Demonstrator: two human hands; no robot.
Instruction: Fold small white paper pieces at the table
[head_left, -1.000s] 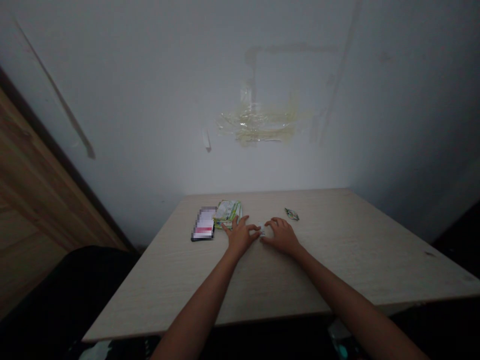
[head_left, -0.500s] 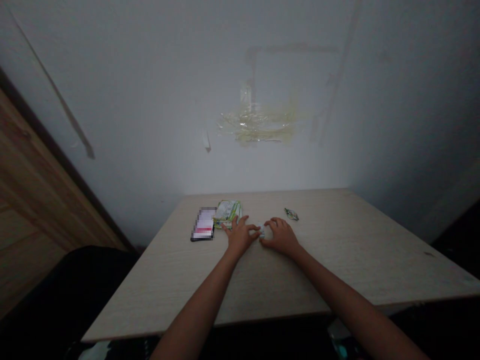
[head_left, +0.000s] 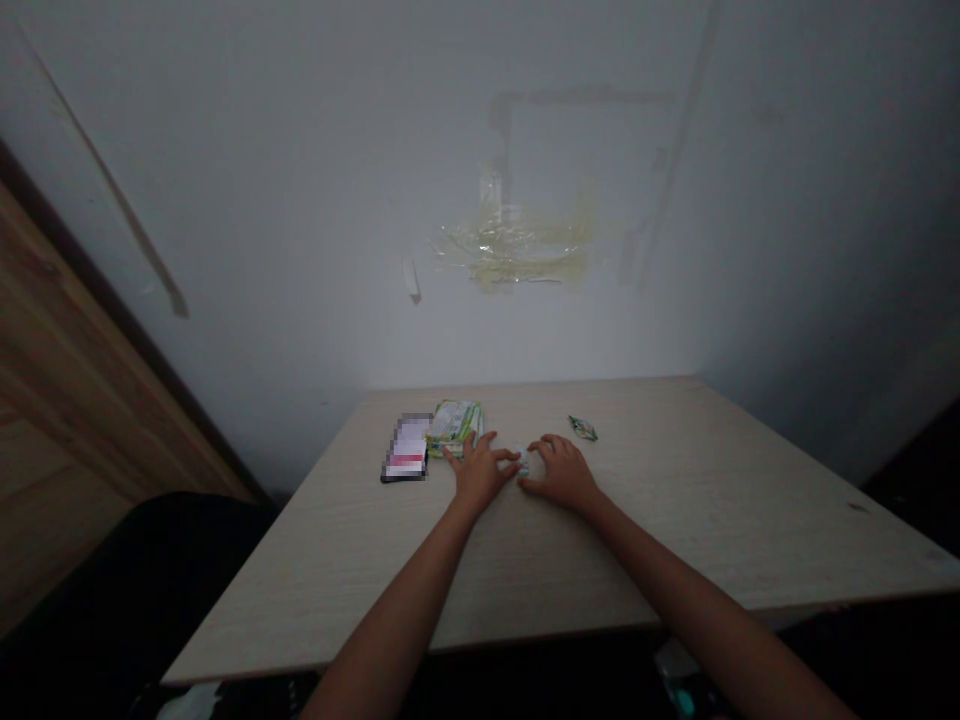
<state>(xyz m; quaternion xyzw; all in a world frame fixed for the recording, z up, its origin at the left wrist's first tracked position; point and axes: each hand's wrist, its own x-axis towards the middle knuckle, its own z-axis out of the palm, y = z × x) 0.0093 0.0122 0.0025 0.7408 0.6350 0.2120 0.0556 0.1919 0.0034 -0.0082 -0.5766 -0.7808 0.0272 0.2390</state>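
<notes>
A small white packet [head_left: 523,461] with some green on it lies on the table between my two hands; its print is too small to read. My left hand [head_left: 480,477] pinches its left edge between thumb and forefinger, the other fingers spread out toward the stack of green-and-white sachets [head_left: 454,421]. From the other side, my right hand [head_left: 562,476] curls in, thumb at the packet's near edge and forefinger at its far right edge. A gap shows between those two fingers. A small folded green sachet [head_left: 582,428] rests beyond my right hand.
A phone [head_left: 406,450] with a lit, blurred screen lies left of the stack. The pale wooden table [head_left: 675,540] meets a grey wall [head_left: 300,250] bearing old clear tape [head_left: 517,245]. Something black [head_left: 135,590] stands by the table's left side.
Both hands stay almost in place. My right fingertips appear slightly farther from the white packet's upper right edge, and more of the packet shows.
</notes>
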